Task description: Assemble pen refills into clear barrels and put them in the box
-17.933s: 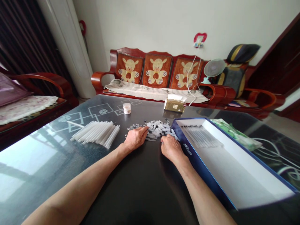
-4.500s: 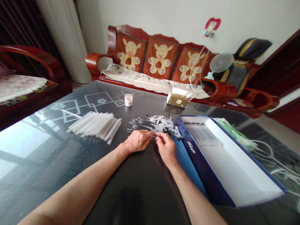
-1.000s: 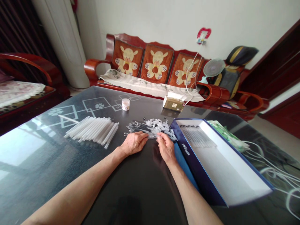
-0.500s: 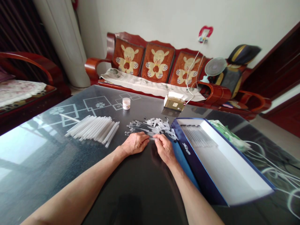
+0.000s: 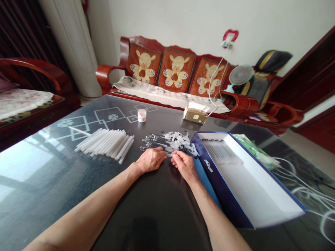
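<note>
My left hand [image 5: 152,159] is closed around a slim pen whose pale, clear end [image 5: 169,154] sticks out toward the right. At that end my right hand [image 5: 184,165] has its thumb and forefinger pinched together, the other fingers curled. Just beyond both hands lies a heap of dark pen refills [image 5: 154,141] with metallic tips. White pen caps [image 5: 180,140] are piled against the right side of the refills. Off to the left, a stack of white translucent pen barrels [image 5: 106,143] rests on the table. Most of the held pen is hidden by my fingers.
An open blue box [image 5: 261,188] with a row of pens [image 5: 221,151] at its far end stands right of my hands. A small white jar [image 5: 141,115] and a tissue box [image 5: 195,114] are farther back. White cables [image 5: 309,191] lie beyond the box.
My right thumb and fingers have shifted slightly, with the fingertips curling in more at the pen's end. My left hand has stayed almost in place.
</note>
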`<control>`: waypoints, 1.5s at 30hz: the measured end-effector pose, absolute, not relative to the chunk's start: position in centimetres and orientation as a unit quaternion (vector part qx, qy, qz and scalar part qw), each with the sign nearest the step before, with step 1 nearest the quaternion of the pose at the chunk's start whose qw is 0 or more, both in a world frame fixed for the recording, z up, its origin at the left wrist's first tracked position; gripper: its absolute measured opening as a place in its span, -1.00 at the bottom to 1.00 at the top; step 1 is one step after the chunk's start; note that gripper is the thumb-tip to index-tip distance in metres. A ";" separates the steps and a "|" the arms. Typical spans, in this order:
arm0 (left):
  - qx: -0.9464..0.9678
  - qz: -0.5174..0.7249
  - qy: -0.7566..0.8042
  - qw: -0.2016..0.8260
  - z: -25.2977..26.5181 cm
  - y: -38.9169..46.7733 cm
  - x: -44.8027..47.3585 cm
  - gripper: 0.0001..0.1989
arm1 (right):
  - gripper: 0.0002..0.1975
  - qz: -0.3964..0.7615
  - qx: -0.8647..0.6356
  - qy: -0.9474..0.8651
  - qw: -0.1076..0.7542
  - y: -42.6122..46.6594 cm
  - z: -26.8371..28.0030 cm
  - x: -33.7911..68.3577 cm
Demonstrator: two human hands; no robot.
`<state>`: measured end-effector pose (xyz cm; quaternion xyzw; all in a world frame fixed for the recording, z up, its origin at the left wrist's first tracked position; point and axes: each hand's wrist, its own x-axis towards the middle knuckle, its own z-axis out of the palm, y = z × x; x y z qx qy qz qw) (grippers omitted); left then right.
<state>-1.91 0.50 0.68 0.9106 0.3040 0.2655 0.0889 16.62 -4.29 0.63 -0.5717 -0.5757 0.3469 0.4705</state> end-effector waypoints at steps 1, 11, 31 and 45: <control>0.910 0.264 0.307 0.087 0.7 0.4 -1.9 -0.61 | -0.70 0.348 -0.573 -0.578 0.466 -4.3 0.6 16.6; 0.908 0.300 0.279 0.090 0.9 1.2 -2.2 -0.65 | -0.86 0.132 -0.560 -0.709 0.408 -4.4 1.0 16.6; 0.815 0.467 0.339 -0.050 -0.2 2.1 -2.6 -0.64 | -0.81 -0.016 -0.825 -0.564 0.006 -5.0 9.0 31.1; 0.816 0.464 0.338 -0.074 -0.7 2.2 -2.5 -0.73 | -0.64 -0.031 -0.830 -0.555 -0.047 -3.4 8.6 28.7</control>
